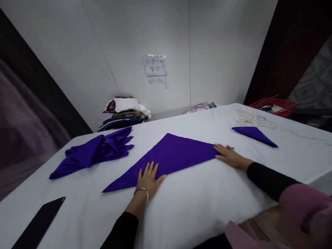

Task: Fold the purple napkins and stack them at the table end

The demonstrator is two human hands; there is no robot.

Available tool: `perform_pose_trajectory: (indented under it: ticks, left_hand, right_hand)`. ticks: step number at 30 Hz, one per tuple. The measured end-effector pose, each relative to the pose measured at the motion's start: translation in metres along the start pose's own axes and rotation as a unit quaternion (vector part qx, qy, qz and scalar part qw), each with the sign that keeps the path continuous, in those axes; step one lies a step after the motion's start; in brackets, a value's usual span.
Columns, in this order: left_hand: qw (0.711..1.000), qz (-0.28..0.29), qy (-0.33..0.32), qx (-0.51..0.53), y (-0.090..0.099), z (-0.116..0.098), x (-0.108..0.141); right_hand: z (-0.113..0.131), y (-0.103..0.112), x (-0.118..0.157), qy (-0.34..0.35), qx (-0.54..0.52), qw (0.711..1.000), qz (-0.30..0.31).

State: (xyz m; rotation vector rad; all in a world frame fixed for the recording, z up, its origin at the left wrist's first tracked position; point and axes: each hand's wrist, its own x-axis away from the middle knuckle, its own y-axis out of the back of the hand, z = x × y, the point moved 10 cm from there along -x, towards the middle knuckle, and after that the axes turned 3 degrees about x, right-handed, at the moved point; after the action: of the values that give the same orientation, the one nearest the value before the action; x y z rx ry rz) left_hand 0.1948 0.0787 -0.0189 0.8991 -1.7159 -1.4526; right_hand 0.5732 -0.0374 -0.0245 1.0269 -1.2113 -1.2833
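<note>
Purple cloth [178, 152]: long edge nearside; left hand [148, 180] inboard of left corner, right hand [229, 156] at right corner (both flat, grasping nothing).

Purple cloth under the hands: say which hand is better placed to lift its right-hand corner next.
Right, probably: the right hand rests at that corner of the purple cloth, whose tip shows beyond the hand. The left hand lies further off, on the front edge left of the middle.
</note>
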Motion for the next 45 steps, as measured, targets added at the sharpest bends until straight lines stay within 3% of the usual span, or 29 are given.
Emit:
perform_pose_trajectory:
  ticks: [2,3,5,6,8,13,15,17,20,26,31,34,36,38,41,45]
  left_hand:
    - [1.000,-0.001,0.001,-0.002,-0.001,0.001,0.000]
    - [1.000,-0.001,0.001,-0.002,-0.002,0.001,-0.001]
    - [1.000,-0.003,-0.001,-0.003,-0.003,0.002,-0.001]
    - [1.000,-0.004,-0.002,-0.003,-0.003,0.002,-0.002]
    - [1.000,-0.005,-0.001,-0.006,-0.003,0.003,-0.002]
    - [1.000,-0.002,-0.001,-0.009,0.000,0.000,0.001]
    - [1.000,0.003,0.002,-0.007,0.001,-0.001,0.003]
    - [1.000,0.007,0.005,-0.004,0.001,-0.002,0.005]
    - [1.000,0.008,0.001,0.005,0.004,-0.003,0.008]
    - [0.997,0.052,0.027,0.051,0.013,-0.007,-0.003]
    - [0.997,0.009,-0.076,0.029,0.016,-0.059,-0.038]
    - [0.996,0.017,-0.089,0.024,0.003,-0.069,-0.060]
    - [0.997,0.023,-0.066,0.020,-0.001,-0.057,-0.072]
    - [0.999,0.020,-0.032,0.014,0.001,-0.031,-0.080]
    - [0.999,0.014,0.051,0.006,0.015,0.030,-0.082]
    - [0.982,-0.002,0.187,-0.011,0.042,0.114,-0.065]
  right_hand:
    - [-0.067,0.003,0.014,-0.113,0.024,0.993,0.004]
    - [-0.089,0.005,0.021,-0.156,0.036,0.987,-0.002]
    - [-0.101,0.013,0.029,-0.186,0.055,0.981,-0.031]
    - [-0.089,0.017,0.028,-0.170,0.059,0.982,-0.049]
    - [-0.037,0.021,0.021,-0.091,0.047,0.992,-0.075]
    - [0.145,0.014,0.000,0.169,-0.034,0.984,-0.036]
    - [0.194,0.012,-0.006,0.223,-0.049,0.973,-0.021]
    - [0.222,0.009,-0.011,0.251,-0.054,0.966,-0.013]
    - [0.235,-0.001,-0.017,0.263,-0.058,0.963,-0.002]
    - [0.230,-0.012,-0.018,0.275,-0.062,0.959,-0.014]
    - [0.231,-0.014,-0.020,0.279,-0.062,0.958,-0.024]
    - [0.231,-0.015,-0.020,0.281,-0.064,0.957,-0.026]
    - [0.231,-0.014,-0.020,0.284,-0.065,0.956,-0.026]
    - [0.231,-0.013,-0.019,0.283,-0.067,0.957,-0.023]
    - [0.231,-0.012,-0.018,0.279,-0.071,0.958,-0.016]
    - [0.231,-0.013,-0.018,0.280,-0.079,0.957,-0.007]
